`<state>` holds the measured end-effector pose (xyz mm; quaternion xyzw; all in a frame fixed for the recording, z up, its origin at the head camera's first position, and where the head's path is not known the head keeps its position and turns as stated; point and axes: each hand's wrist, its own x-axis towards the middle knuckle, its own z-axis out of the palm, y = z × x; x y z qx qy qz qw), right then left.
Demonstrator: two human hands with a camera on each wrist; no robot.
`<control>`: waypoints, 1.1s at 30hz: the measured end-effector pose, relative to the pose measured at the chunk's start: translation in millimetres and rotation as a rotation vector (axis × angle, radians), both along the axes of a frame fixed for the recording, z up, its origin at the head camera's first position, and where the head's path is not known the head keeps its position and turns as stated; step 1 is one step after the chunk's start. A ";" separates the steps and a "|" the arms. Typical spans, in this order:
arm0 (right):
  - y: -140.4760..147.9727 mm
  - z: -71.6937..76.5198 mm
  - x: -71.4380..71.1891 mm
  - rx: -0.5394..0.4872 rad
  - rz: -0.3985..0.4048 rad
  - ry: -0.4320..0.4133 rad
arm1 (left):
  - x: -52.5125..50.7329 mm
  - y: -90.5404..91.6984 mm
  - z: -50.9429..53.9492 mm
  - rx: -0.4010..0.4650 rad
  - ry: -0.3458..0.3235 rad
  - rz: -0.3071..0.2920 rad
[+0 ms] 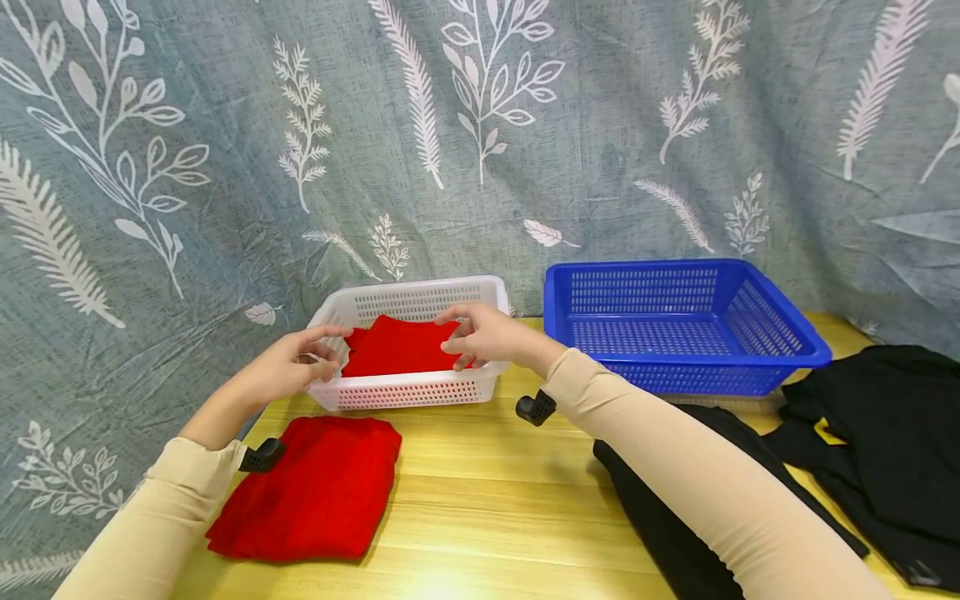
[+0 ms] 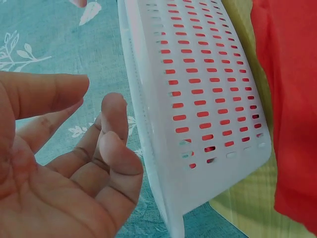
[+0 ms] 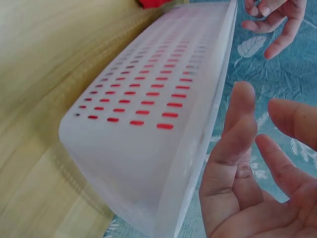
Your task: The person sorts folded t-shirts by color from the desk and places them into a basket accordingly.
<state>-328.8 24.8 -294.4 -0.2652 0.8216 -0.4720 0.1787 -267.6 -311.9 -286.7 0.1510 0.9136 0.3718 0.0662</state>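
Plainly, the yellow wooden surface (image 1: 465,500) stands before a grey-blue curtain (image 1: 585,183) printed with white leaves. On it I see a white basket (image 1: 408,393) with red cloth (image 1: 405,348) inside, a blue basket (image 1: 686,379) at its right, a second red cloth (image 1: 322,483) lying nearer at the left, and black cloths (image 1: 892,442) at the right. The head view shows the basket's red cloth from above, whereas both wrist views show it only through the slots of the wall. The left hand (image 1: 296,362) and the right hand (image 1: 491,333) are apart, at the two ends of the white basket. Their fingers are loosely bent, away from the thumbs, gripping nothing. Whether the right hand brushes the rim, I cannot tell.
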 end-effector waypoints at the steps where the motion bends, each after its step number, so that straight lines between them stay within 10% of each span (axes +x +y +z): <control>1: -0.2 -0.6 1.3 0.001 0.006 0.005 | 2.1 -0.2 0.0 -0.001 0.004 -0.004; 33: -26.7 -20.4 59.0 0.059 0.229 -0.009 | 62.4 -34.3 -20.6 0.021 -0.029 -0.017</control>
